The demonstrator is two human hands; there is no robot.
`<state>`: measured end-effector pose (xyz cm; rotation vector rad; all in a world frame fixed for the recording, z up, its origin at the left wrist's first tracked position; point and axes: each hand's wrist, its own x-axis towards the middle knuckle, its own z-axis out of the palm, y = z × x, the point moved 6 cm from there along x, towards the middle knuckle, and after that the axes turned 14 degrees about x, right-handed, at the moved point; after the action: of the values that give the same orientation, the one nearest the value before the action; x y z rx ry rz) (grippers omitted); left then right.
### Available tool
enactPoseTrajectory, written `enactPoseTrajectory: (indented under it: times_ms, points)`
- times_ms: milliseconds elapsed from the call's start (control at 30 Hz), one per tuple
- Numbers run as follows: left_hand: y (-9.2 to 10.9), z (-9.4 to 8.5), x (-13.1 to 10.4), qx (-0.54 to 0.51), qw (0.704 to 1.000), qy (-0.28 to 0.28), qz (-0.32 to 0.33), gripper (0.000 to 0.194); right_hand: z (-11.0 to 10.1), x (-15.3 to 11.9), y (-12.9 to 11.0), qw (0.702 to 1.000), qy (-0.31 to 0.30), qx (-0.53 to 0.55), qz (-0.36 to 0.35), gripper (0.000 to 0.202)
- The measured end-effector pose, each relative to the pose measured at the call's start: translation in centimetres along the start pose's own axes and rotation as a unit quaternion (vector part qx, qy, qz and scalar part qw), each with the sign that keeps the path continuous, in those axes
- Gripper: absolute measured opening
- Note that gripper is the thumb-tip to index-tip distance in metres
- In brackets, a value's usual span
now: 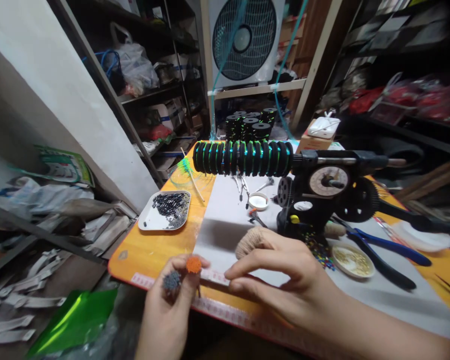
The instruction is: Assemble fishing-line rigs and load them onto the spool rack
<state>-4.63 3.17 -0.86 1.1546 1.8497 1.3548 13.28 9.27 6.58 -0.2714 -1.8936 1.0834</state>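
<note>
My left hand (172, 295) is closed near the front edge of the table, holding two bundles seen end-on: an orange-tipped bundle (194, 265) between thumb and fingers, and a grey-blue bundle (171, 281) beside it. My right hand (281, 275) pinches thumb against forefinger just right of the orange tip; whatever is between them is too small to make out. A beige knitted finger cover (253, 242) wraps one of its fingers. Beyond the hands, a winding machine (328, 180) carries a black ribbed roller (243, 157) with green and blue bits along it.
On the left stands a white tray (142, 222) of dark tube-shaped pieces. Blue-handled pliers (393, 247) and a dish of gold pieces (354, 261) lie at right, near scattered coloured beads (324, 257). Black spools (251, 122) and a box fan (243, 40) are behind.
</note>
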Motion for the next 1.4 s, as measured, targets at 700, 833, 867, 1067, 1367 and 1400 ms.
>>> enactPoseTrajectory:
  times_ms: [700,833,867,1067,1367,1400]
  points:
    - [0.6,4.0,-2.9,-0.215,0.97,0.069,-0.093,0.033,0.3,-0.5,-0.2,1.0,0.01,-0.01,-0.005,0.009]
    - [0.8,2.7,-2.8,-0.206,0.973,0.096,-0.044,0.031,0.7,-0.5,-0.2,0.999,-0.028,-0.037,-0.019,0.01]
    - [0.9,2.3,-2.8,-0.188,0.977,0.1,-0.033,0.03,0.8,-0.5,-0.1,0.998,-0.036,-0.044,-0.019,0.011]
    - [0.8,1.6,-2.9,-0.149,0.984,0.101,-0.016,0.027,1.1,-0.6,0.0,0.997,-0.058,-0.058,-0.013,0.014]
    - [0.6,2.3,-2.9,-0.175,0.979,0.1,-0.023,0.031,0.9,-0.5,-0.4,0.999,-0.037,-0.036,-0.014,0.013]
    - [0.6,2.4,-2.9,-0.177,0.979,0.101,-0.025,0.031,0.9,-0.5,-0.3,0.999,-0.032,-0.031,-0.013,0.012]
